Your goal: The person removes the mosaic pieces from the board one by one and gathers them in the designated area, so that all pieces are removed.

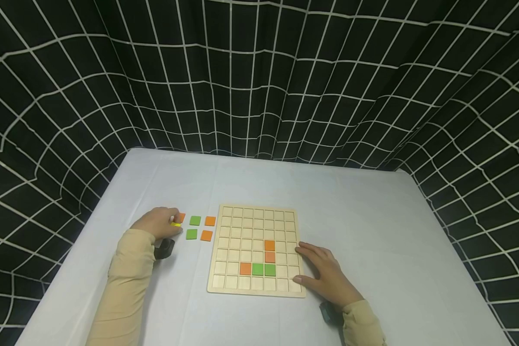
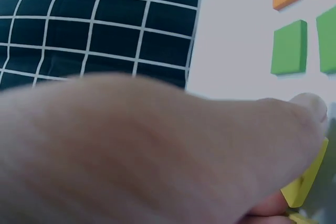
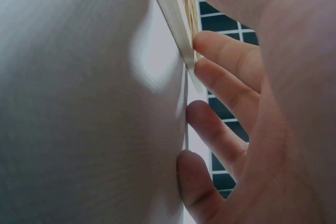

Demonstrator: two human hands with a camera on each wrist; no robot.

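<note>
At the left of the table, my left hand (image 1: 157, 222) pinches a yellow square tile (image 2: 306, 182) between thumb and fingers. Part of another yellow piece shows below it in the left wrist view. Partly covered by that hand is an orange tile (image 1: 182, 217). A pale wooden grid board (image 1: 257, 293) lies at the middle, with orange and green tiles, such as a green one (image 1: 257, 269), in its lower cells. My right hand (image 1: 326, 276) rests at the board's right edge, fingers spread, with fingertips touching the rim.
Between left hand and board lie loose green tiles (image 1: 191, 234) and orange tiles (image 1: 210, 221). A white cloth covers the table (image 1: 372, 226). Black curtains with white grid lines (image 1: 251, 72) stand behind and at both sides.
</note>
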